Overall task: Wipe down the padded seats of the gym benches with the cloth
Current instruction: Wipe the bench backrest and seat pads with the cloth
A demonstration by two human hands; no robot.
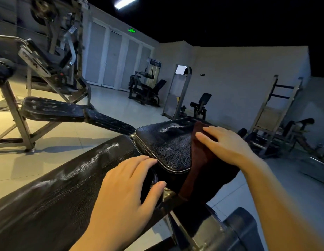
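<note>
A black padded seat (168, 142) sits at the end of a long black bench pad (63, 192) that runs toward the lower left. A dark brown cloth (199, 160) is draped over the seat's right side and hangs down past its edge. My right hand (228, 144) lies flat on the cloth, fingers straight, pressing it against the seat. My left hand (126, 189) rests on the end of the long pad by the gap between the two pads, fingers spread and gently curved over the edge, thumb beside the metal bracket.
A second worn black bench (54, 109) on a steel frame stands to the left across pale floor tiles. Weight machines (145, 87) stand by the back wall, a ladder-like rack (277, 105) at right. A dark roller pad (242, 227) is below right.
</note>
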